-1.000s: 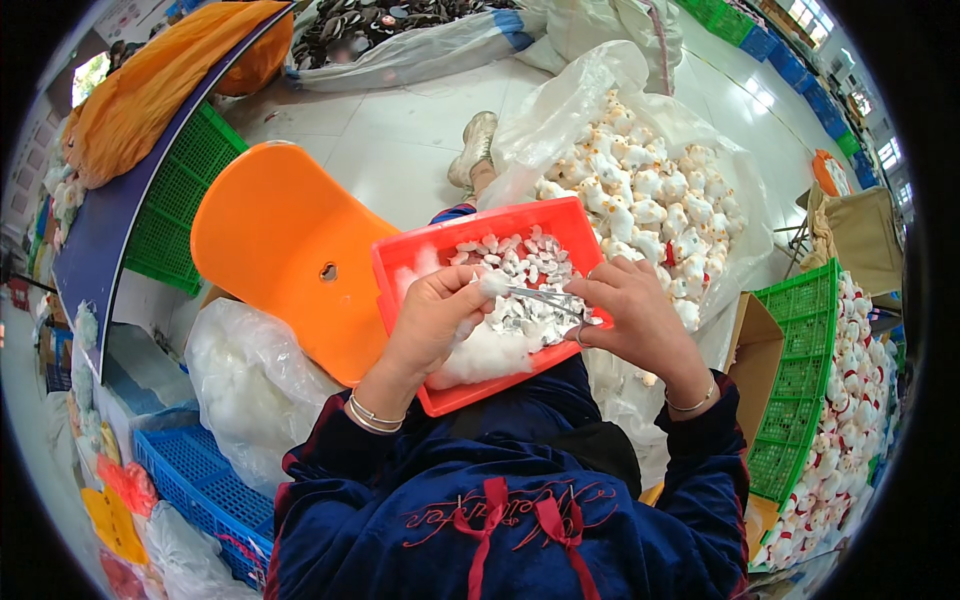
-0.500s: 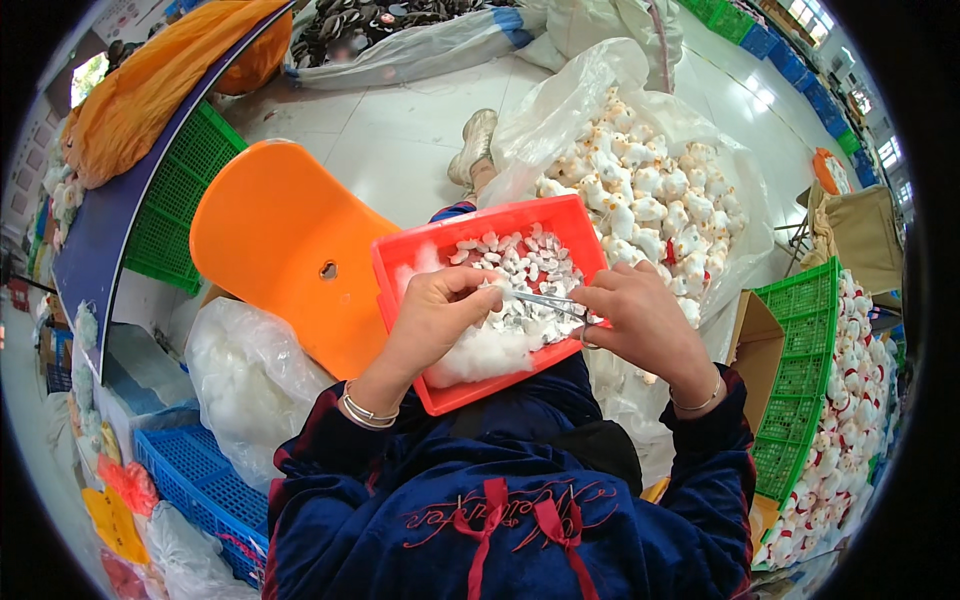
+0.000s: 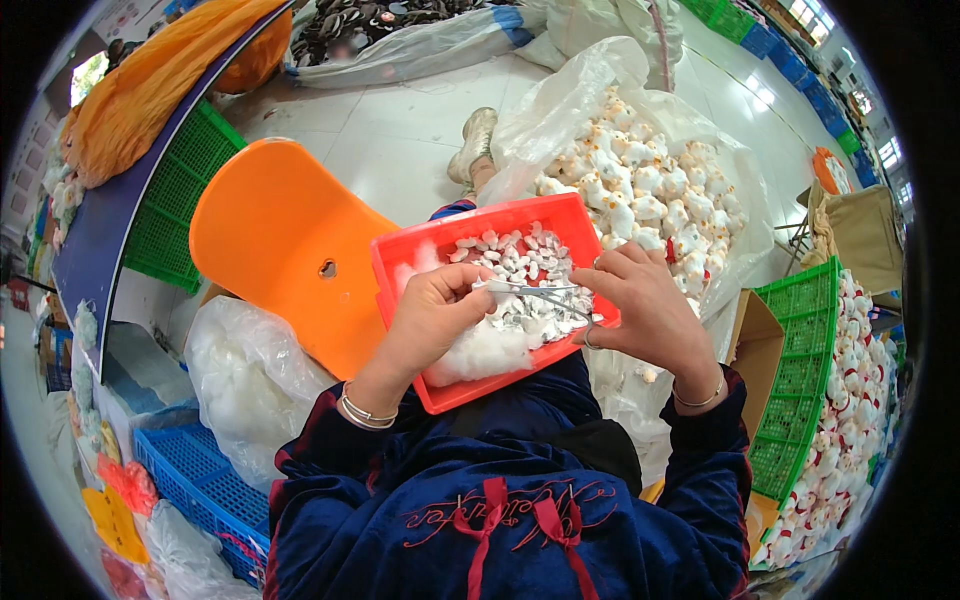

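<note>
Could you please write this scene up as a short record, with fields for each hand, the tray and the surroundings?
Left hand: pinching a small white piece at the tool's tips
Right hand: holding a metal tool with scissor-like handles
Tray: red, over the person's lap, with white stuffing and loose small pieces
Left side: orange chair, blue basket
Right side: white toys on clear plastic, green basket

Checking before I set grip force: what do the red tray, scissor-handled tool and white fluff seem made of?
Red tray: probably moulded plastic, from its even colour and slight sheen. Scissor-handled tool: likely metal, smooth and silvery. White fluff: seemingly loose fibre, matte and wispy; cotton or synthetic is unclear.
</note>
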A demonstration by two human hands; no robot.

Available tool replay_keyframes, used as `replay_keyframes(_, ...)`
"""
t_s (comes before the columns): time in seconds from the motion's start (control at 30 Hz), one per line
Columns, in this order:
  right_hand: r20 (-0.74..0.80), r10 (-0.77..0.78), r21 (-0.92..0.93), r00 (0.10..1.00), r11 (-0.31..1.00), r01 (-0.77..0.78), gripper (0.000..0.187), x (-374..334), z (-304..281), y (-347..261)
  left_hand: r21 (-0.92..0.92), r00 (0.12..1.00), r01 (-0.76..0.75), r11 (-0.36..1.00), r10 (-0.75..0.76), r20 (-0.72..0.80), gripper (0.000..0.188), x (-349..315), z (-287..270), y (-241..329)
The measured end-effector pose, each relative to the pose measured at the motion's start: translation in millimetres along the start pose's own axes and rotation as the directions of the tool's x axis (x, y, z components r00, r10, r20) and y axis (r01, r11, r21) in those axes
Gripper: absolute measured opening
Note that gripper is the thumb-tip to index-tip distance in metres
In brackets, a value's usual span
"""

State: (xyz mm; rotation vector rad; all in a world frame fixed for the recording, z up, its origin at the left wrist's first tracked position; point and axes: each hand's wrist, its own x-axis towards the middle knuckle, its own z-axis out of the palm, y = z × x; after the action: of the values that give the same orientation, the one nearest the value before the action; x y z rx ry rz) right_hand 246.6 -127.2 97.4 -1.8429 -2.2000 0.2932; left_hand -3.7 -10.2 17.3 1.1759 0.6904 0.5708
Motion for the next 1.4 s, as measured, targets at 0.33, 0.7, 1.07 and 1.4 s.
replay_keyframes(0.33,0.094,0.015,-0.019,0.995,1.0,-0.013,0.034,-1.8,-1.5,1.1,0.036,0.996,-0.077,0.996,0.079,-0.042,0.023,-1.2,0.3,1.2)
replay_keyframes(0.7,0.116,-0.021,-0.007,0.993,1.0,0.022,0.04,5.1,0.8,-6.0,-0.002,0.998,0.024,1.0,-0.024,0.051,0.013,-3.0,-5.9,7.8)
replay_keyframes(1.07,-0.07,0.036,0.099,0.997,0.995,-0.029,0.053,-8.8,18.8,-4.5,-0.305,0.993,0.046,0.951,-0.078,-0.091,0.009,1.0,0.7,4.1)
replay_keyframes(1.4,0.069,-0.014,0.001,0.997,1.0,0.014,0.036,3.1,13.8,-11.3,-0.03,0.999,-0.035,0.999,0.035,-0.021,0.012,3.3,-3.9,-4.3)
